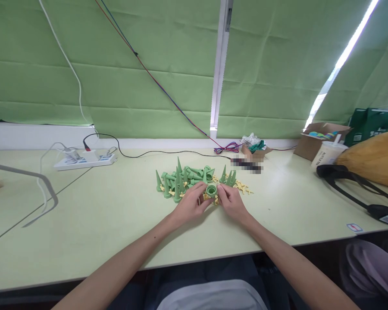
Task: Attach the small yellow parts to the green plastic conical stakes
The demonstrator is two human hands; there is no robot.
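My left hand (194,201) is closed around a green plastic plant-watering spike (211,191), its round open end turned up towards me. Close against the right side of that rim, the thumb and fingers of my right hand (231,200) are pinched together; whatever they hold is too small to make out. Just beyond my hands lies a pile of green spikes (194,174), some standing point up on their wide ends. Several more upright spikes (228,177) stand behind my right hand. Small yellow plastic pieces (243,187) are scattered among and beside them.
A white power strip (86,161) sits at the back left, with a black cable running right. Towards the right are a small open box (255,151), a cardboard box (321,137), a drink cup (329,153) and a black strapped object (358,196).
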